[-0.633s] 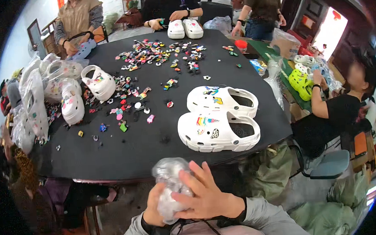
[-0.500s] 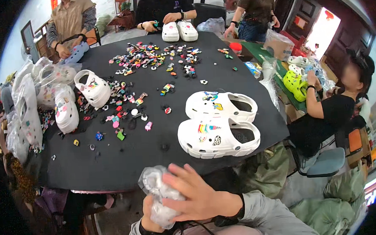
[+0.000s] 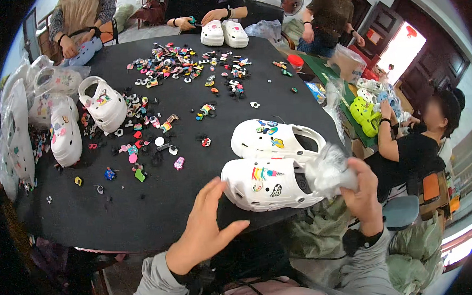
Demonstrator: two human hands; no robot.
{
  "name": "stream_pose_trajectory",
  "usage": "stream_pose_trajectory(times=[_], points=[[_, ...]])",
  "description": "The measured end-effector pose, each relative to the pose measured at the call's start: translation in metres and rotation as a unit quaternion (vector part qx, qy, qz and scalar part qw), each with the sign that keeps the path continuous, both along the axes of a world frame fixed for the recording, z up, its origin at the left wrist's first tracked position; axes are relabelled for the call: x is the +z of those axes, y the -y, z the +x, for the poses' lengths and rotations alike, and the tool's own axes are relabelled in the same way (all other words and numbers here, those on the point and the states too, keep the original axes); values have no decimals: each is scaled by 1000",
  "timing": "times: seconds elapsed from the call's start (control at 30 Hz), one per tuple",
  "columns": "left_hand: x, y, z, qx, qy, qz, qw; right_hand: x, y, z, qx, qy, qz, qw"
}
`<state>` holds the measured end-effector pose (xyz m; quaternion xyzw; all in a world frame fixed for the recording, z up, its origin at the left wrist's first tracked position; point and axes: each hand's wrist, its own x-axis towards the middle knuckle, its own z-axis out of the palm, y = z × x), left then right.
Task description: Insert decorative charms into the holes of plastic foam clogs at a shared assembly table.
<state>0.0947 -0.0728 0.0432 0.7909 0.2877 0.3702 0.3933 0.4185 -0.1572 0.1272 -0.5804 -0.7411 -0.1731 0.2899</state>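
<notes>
My right hand (image 3: 365, 194) grips a crumpled wad of clear plastic (image 3: 329, 169) at the heel opening of the nearer white clog (image 3: 249, 192). Part of that opening and of the heel strap is covered by the wad. With its thumb and fingers spread, my left hand (image 3: 200, 227) is beside the same clog's toe; whether it touches the toe I cannot tell. Just behind lies the farther white clog (image 3: 249, 142), also dotted with colourful shoe charms. Both clogs lie on the black table (image 3: 159, 215), toes to the left.
Loose shoe charms (image 3: 170, 65) are heaped across the table. At the left are another white clog (image 3: 106, 109) and several plastic-wrapped clogs (image 3: 19, 137). Co-workers sit or stand around; one has a hand by white clogs (image 3: 223, 35). A green table (image 3: 317, 66) stands to the right.
The plastic wad has gone from between both hands over my lap to the nearer clog's heel, in my right hand. My left hand has let go of it and reached forward.
</notes>
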Motion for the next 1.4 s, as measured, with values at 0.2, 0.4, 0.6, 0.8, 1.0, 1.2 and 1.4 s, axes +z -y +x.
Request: stream_pose_trajectory(times=[0.2,0.4,0.6,0.8,1.0,1.2,1.4], points=[[-19,-25,32,59,-134,79,986,2,-39,38,93,-16,-327,940],[-25,-31,31,66,-112,5,991,4,-76,24,47,217,-269,937],[-29,-32,35,69,-77,48,993,-23,-89,4,90,240,-127,958],[-33,-31,30,99,-97,63,988,-35,-120,-47,141,227,-35,963],[-36,-27,33,115,-111,28,987,-8,-105,-40,126,257,-189,939],[-28,-28,34,108,-145,23,983,-5,-47,-10,116,111,-218,963],[-31,-29,38,118,-131,40,984,-18,-57,-33,127,90,-178,972]])
